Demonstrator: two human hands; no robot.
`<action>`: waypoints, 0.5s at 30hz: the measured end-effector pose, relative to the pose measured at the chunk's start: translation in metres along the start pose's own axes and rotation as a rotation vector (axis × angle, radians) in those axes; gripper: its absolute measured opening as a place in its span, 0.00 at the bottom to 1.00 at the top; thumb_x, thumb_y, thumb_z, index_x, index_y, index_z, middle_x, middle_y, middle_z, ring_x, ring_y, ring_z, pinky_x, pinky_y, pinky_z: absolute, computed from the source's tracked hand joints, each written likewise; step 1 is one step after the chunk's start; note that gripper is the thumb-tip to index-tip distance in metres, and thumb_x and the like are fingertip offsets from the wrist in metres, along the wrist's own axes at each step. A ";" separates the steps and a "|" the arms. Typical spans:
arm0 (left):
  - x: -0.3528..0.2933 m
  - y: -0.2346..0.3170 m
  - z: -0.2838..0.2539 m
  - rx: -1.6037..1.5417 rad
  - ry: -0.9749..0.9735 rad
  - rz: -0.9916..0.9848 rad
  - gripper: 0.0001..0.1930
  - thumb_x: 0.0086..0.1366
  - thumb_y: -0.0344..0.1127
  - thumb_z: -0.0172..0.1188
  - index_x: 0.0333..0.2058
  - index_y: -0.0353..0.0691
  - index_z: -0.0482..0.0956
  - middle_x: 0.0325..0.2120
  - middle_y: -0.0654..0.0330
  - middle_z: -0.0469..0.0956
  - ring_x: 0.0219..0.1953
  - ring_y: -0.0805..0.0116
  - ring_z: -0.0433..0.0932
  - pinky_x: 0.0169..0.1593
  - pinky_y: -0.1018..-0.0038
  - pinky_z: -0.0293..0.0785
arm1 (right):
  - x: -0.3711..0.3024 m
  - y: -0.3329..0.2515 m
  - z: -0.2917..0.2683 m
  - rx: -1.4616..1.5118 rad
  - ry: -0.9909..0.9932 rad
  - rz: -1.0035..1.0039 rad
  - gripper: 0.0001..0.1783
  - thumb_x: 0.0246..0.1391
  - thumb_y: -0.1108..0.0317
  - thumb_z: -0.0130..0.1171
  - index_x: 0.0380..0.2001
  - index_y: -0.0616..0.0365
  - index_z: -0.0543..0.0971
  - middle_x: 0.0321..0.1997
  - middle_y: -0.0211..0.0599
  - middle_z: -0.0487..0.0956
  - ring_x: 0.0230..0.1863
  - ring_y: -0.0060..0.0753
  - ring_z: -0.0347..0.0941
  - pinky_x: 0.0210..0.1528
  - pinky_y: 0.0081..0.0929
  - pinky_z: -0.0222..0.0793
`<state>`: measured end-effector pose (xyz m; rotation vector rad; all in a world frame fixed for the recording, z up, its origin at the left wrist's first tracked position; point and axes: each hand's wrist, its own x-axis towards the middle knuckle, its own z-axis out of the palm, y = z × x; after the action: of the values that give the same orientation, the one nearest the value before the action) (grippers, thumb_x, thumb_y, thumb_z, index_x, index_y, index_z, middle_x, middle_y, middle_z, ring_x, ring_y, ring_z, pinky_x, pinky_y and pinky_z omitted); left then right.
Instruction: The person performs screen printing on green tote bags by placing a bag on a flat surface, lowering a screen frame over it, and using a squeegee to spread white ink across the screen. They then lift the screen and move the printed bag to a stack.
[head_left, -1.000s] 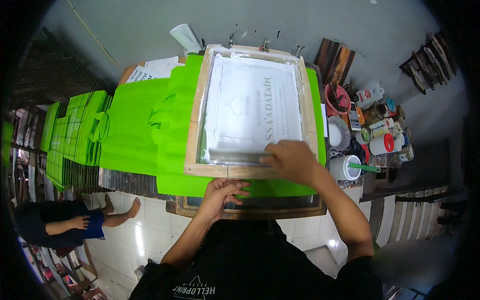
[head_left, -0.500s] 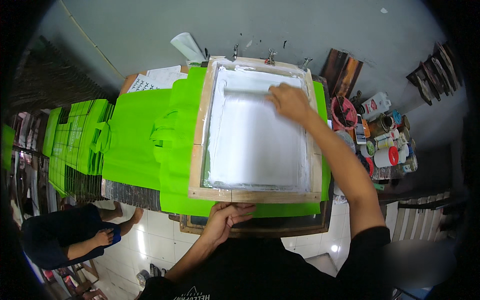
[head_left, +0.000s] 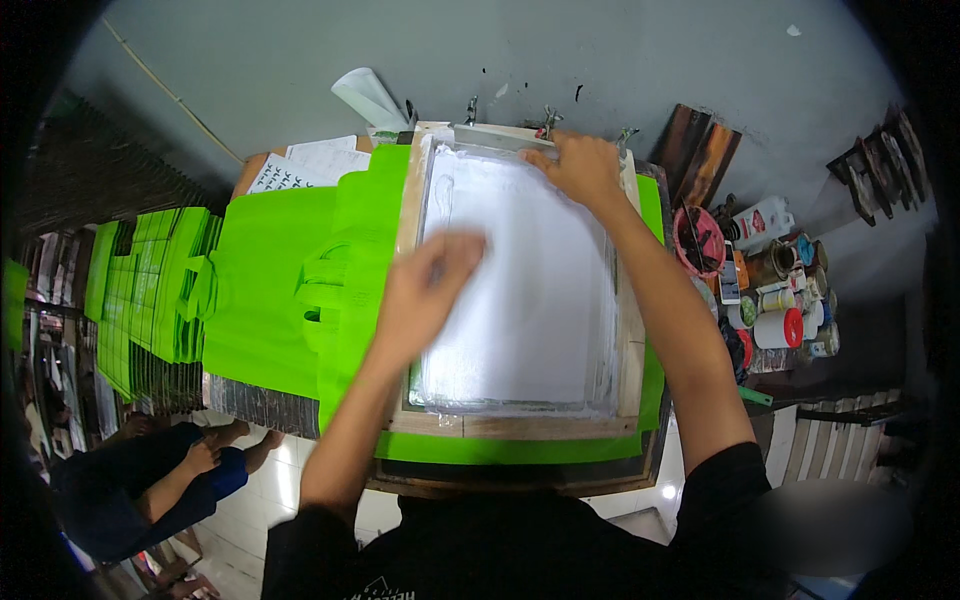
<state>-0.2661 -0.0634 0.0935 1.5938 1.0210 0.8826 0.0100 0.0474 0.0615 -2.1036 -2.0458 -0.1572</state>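
A wooden-framed printing screen (head_left: 530, 428) lies over bright green bags, with white ink smeared along the inner edges of its pale mesh (head_left: 520, 310). At the screen's far end my right hand (head_left: 583, 168) is closed on the right end of a squeegee (head_left: 485, 140), a long pale bar lying across the frame's width. My left hand (head_left: 428, 295) hangs over the left side of the mesh, smeared by motion, and its fingers cannot be read clearly. Just left of the screen, a green bag (head_left: 265, 290) with looped handles lies flat.
Metal hinge clamps (head_left: 549, 118) stand behind the screen. Pots, a pink bowl (head_left: 698, 240) and a phone (head_left: 730, 272) crowd the right side. Green bags hang on a wire rack (head_left: 160, 290) at left. Another person (head_left: 150, 480) sits at lower left.
My right hand has pushed the squeegee to the far end of the screen. My left hand has risen from the near edge to above the mesh. The frame's near edge appears lower in view.
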 end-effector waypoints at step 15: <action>0.096 -0.042 -0.014 0.703 -0.078 0.189 0.17 0.59 0.42 0.70 0.41 0.37 0.87 0.33 0.44 0.85 0.36 0.46 0.84 0.44 0.60 0.77 | -0.082 -0.020 -0.012 0.061 0.002 -0.145 0.38 0.54 0.29 0.57 0.30 0.58 0.86 0.27 0.45 0.85 0.32 0.48 0.83 0.36 0.45 0.77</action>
<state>-0.2508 0.0362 0.0616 2.3225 1.2142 0.5986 -0.0121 -0.0350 0.0569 -1.9191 -2.1737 -0.1161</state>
